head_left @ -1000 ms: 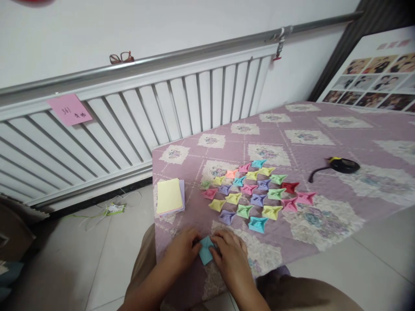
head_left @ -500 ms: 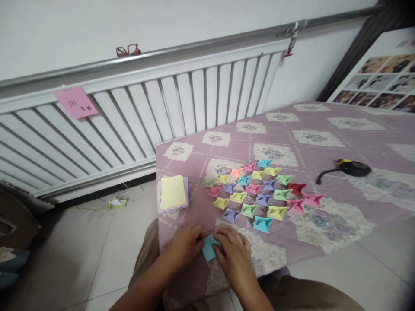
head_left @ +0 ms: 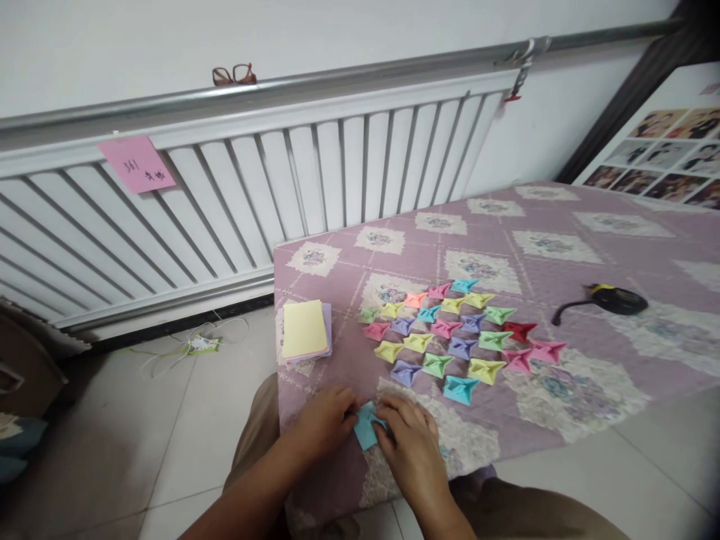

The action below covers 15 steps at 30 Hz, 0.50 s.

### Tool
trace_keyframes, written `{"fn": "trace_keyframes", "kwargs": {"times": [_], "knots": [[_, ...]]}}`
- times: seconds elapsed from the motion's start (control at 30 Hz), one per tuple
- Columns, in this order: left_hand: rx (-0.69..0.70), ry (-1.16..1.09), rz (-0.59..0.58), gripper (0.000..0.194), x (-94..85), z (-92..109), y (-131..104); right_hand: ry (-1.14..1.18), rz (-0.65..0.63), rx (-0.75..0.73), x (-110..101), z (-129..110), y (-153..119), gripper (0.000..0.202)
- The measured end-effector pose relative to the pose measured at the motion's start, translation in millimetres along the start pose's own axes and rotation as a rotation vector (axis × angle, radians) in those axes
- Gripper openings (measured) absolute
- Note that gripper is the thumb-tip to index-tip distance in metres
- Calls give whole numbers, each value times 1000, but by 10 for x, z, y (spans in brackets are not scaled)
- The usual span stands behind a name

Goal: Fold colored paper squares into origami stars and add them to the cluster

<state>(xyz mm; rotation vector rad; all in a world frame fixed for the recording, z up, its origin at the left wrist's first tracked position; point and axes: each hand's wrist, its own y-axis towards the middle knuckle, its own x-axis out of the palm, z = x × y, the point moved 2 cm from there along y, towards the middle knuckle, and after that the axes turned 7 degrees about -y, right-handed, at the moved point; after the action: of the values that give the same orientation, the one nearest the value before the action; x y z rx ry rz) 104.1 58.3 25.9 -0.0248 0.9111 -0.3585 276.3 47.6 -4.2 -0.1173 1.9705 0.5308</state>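
Note:
A small folded piece of blue paper (head_left: 367, 431) lies near the front edge of the table, between my two hands. My left hand (head_left: 331, 420) pinches its left edge with thumb and fingertips. On the paper's right side, my right hand (head_left: 409, 437) has its thumb and fingers curled onto the edge, partly covering it. Beyond my hands, several folded paper boats (head_left: 436, 365) in yellow, pink, purple, green, red and blue sit in slanting rows. A stack of coloured paper (head_left: 304, 330), yellow on top, lies to the left of them.
The table wears a purple patterned cloth (head_left: 343, 289). A black object with a cord-like tail (head_left: 619, 300) lies to the right. Behind stand a white radiator (head_left: 331, 172) with a pink note (head_left: 138, 165), and glasses (head_left: 235, 74) on the pipe. A power strip (head_left: 204, 344) is on the floor.
The view has shifted slightly, so the scene sits a little farther right. Both hands stay on the blue paper, with only a small shift of the fingers.

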Motion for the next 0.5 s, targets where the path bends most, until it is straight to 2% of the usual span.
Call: {"fn": "trace_keyframes", "kwargs": {"times": [0.33, 0.5], "knots": [[112, 37, -52, 12, -42, -11, 22, -3, 5, -25, -49, 1, 13, 5], [163, 75, -61, 13, -56, -31, 25, 16, 7, -47, -33, 20, -15, 8]]}}
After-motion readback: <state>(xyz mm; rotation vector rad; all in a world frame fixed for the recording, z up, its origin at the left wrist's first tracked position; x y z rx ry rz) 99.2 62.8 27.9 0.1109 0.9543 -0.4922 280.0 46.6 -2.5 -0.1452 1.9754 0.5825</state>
